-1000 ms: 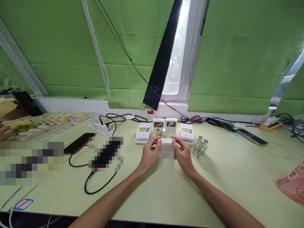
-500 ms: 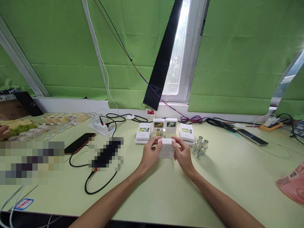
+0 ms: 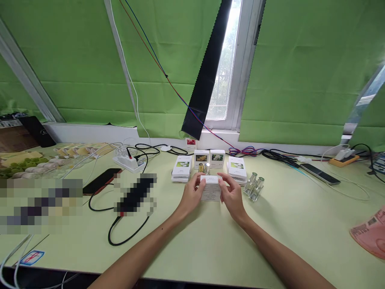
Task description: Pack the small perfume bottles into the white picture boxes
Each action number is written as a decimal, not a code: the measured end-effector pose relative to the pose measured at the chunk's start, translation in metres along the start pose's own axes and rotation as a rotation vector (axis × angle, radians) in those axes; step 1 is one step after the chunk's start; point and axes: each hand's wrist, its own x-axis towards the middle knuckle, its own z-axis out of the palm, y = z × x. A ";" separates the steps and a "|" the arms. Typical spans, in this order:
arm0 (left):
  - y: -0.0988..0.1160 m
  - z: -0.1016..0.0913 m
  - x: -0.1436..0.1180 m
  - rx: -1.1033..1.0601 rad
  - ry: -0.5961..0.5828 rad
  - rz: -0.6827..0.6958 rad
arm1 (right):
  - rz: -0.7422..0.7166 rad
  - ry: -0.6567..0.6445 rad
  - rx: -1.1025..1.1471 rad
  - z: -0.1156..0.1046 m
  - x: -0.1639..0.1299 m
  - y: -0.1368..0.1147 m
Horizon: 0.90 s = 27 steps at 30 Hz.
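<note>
A small white printed box stands upright on the table, gripped from both sides. My left hand has its thumb and fingers closed on the box's left edge. On the right edge, my right hand pinches it in the same way. Just behind the box are glass bottles with a gold cap and a silver cap; their lower parts are hidden. Two clear bottles with silver caps stand to the right of my right hand.
White boxes with flower pictures stand behind my hands, with flat stacks at the left and right. A power strip, cables and a phone lie to the left. Another phone and a pink bag are at the right.
Both hands keep hold of the box in nearly the same place. The view has shifted very slightly. A co-worker's hand at the far left edge has gone out of sight.
</note>
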 end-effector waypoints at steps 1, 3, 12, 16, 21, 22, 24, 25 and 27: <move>0.000 0.000 0.000 -0.001 -0.012 -0.002 | -0.005 0.000 -0.001 0.000 0.000 0.001; 0.002 0.000 -0.002 0.000 -0.042 -0.008 | -0.007 0.000 -0.005 0.000 0.000 0.002; 0.006 -0.001 -0.008 0.005 -0.183 -0.055 | -0.016 0.061 -0.050 -0.002 0.002 0.006; 0.004 0.000 -0.010 0.005 -0.270 -0.061 | -0.037 0.094 -0.097 -0.004 0.005 0.007; 0.011 0.001 -0.017 0.118 -0.342 0.073 | -0.064 0.139 -0.168 -0.007 0.008 0.011; 0.014 0.001 -0.018 0.137 -0.363 0.107 | -0.060 0.134 -0.167 -0.007 0.008 0.011; 0.018 0.002 -0.020 0.169 -0.370 0.140 | -0.046 0.121 -0.156 -0.007 0.008 0.011; 0.019 0.003 -0.020 0.181 -0.371 0.151 | -0.041 0.115 -0.149 -0.007 0.008 0.011; 0.019 0.003 -0.021 0.199 -0.373 0.160 | -0.037 0.107 -0.136 -0.006 0.006 0.010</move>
